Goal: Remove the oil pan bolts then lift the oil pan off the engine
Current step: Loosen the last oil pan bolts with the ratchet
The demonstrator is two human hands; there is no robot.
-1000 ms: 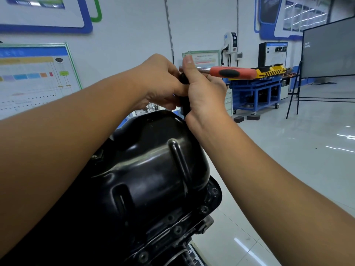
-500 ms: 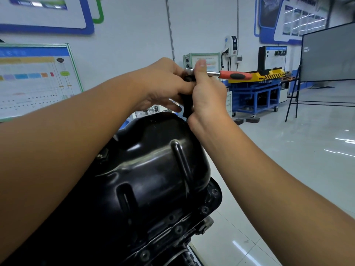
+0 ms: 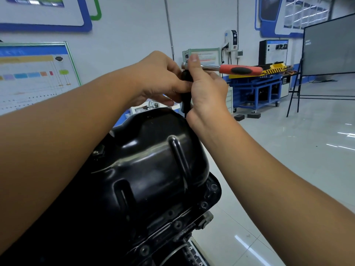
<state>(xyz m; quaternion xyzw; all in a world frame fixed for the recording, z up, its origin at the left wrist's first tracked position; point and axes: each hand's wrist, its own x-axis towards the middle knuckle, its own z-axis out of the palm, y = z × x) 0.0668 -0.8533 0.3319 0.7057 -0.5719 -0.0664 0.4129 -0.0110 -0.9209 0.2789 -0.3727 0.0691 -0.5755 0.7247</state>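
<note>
The glossy black stamped-steel oil pan point(image 3: 153, 166) sits upturned on the engine point(image 3: 192, 244), near and centre. At its far edge, the left hand point(image 3: 157, 79) and right hand point(image 3: 207, 93) curl their fingers round the black extension of an orange-handled ratchet point(image 3: 240, 69). The pan looks rigid, moderately heavy and slick; judging by shape, grip its bolt flange point(image 3: 211, 191) at opposite sides.
</note>
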